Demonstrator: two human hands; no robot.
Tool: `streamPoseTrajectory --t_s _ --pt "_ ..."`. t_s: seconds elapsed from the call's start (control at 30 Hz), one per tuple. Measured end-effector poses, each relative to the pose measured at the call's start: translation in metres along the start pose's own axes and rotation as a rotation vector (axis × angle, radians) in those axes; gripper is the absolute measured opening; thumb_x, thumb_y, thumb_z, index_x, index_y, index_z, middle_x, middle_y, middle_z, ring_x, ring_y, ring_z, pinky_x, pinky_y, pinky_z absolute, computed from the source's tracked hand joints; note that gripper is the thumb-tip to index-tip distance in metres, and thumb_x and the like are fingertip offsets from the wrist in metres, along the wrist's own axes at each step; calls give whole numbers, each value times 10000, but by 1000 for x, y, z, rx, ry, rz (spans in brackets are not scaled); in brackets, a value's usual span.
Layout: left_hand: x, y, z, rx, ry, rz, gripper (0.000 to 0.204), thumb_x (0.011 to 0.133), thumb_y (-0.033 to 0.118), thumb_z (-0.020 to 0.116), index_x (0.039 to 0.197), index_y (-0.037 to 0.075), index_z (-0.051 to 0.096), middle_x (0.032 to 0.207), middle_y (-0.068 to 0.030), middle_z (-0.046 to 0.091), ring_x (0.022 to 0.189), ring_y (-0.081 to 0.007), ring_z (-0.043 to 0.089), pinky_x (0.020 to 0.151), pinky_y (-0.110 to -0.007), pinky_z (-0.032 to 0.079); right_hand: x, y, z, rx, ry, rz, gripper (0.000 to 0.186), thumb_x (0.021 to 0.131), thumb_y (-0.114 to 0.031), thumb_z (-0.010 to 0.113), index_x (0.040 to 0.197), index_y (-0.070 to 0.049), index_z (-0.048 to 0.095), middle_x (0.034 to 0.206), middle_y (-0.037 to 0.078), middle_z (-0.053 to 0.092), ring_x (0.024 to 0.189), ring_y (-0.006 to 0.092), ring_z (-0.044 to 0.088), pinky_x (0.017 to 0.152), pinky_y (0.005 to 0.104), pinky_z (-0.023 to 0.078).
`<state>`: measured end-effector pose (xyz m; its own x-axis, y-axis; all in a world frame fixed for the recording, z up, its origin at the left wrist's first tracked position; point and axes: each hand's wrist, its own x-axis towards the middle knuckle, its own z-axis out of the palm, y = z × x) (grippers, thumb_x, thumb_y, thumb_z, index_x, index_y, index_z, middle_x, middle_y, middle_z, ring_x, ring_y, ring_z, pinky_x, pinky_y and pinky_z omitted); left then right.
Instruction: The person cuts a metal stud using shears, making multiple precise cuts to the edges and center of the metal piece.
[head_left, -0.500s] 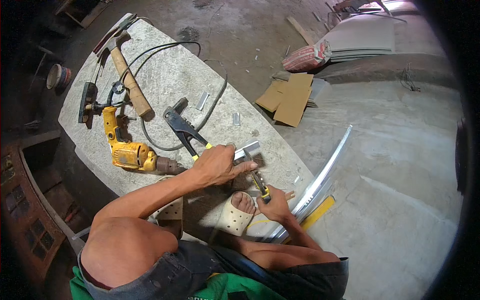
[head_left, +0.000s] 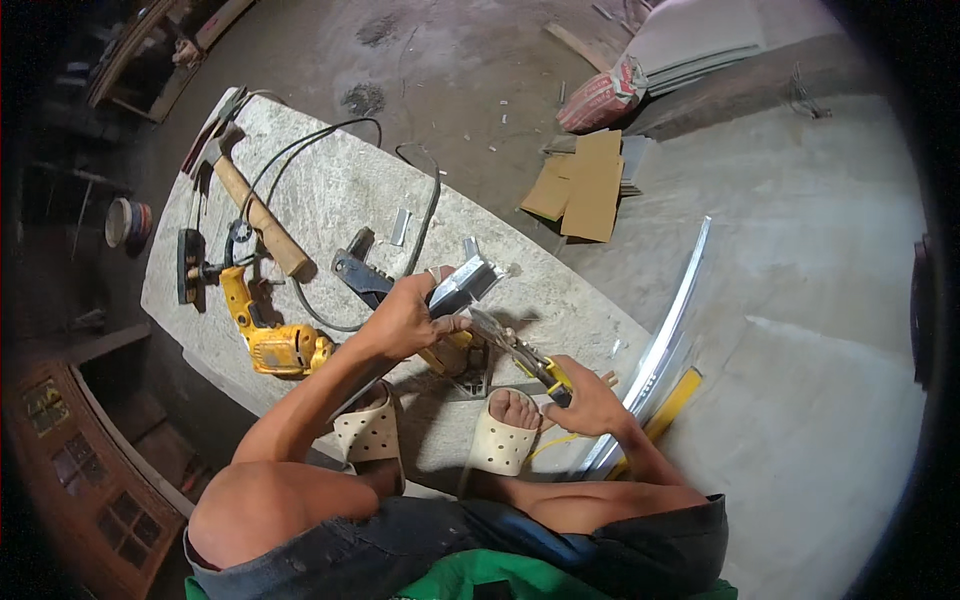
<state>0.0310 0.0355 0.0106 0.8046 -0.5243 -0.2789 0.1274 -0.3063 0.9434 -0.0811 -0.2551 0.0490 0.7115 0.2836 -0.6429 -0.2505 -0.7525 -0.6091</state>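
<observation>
A short silvery metal channel (head_left: 460, 287) is above the middle of the board (head_left: 560, 290), pinched in the left hand (head_left: 405, 318). At its 5 o'clock, the right hand (head_left: 588, 395) is wrapped round the yellow-and-black handles of metal snips (head_left: 522, 354); whether their blades touch the channel I cannot tell. The board is whitish, scuffed and dusty, with a hand riveter (head_left: 365, 284) at 9 o'clock, a small metal offcut (head_left: 400, 227) towards 11, a wooden-handled hammer (head_left: 262, 218) at 10 and a yellow drill (head_left: 280, 345) between 8 and 9. A pale sandal (head_left: 502, 445) rests near 6. Beyond, on pale grey concrete, a long shiny strip (head_left: 668, 345) and a yellow bar (head_left: 672, 405) run around 4. Cardboard pieces (head_left: 593, 190) lie at 2, a red-and-white sack (head_left: 603, 95) and stacked sheets (head_left: 705, 62) between 1 and 2. The brownish floor (head_left: 465, 75) spreads at 12, darkly stained at 11. A bucket (head_left: 125, 222) stands past 9; a brown panel with small panes (head_left: 95, 475) is at 8, in shadow.
</observation>
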Motion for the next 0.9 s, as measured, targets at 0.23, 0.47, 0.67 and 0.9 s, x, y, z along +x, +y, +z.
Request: streamPoseTrajectory --t_s 0.23,0.47,0.67,0.9 --pt "-4 -3 -4 92 81 -81 463 797 116 764 1207 11 575 874 -130 634 763 -182 571 721 -334 473 -13 -14 10 59 105 148 685 696 -225 673 1275 53 433 1093 287 571 1074 376 568 941 407 433" --pt "-6 8 0 61 37 -97 431 813 73 725 1215 22 576 881 -123 648 763 -181 566 729 -323 474 -5 -17 9 105 147 141 745 728 -344 703 1231 113 398 1149 334 526 1123 431 527 973 438 410" --pt "-7 3 20 138 147 -18 321 811 49 709 1106 27 586 799 -61 592 746 -153 530 703 -310 461 4 -10 16 81 150 75 754 726 -406 697 1167 135 411 1097 342 528 1100 442 520 959 454 414" --pt "-7 27 18 315 186 -94 290 784 51 705 1046 -5 593 732 -157 594 647 -287 569 624 -372 453 4 -22 9 103 113 82 800 697 -505 697 1097 133 428 1052 352 527 1049 430 532 926 463 423"
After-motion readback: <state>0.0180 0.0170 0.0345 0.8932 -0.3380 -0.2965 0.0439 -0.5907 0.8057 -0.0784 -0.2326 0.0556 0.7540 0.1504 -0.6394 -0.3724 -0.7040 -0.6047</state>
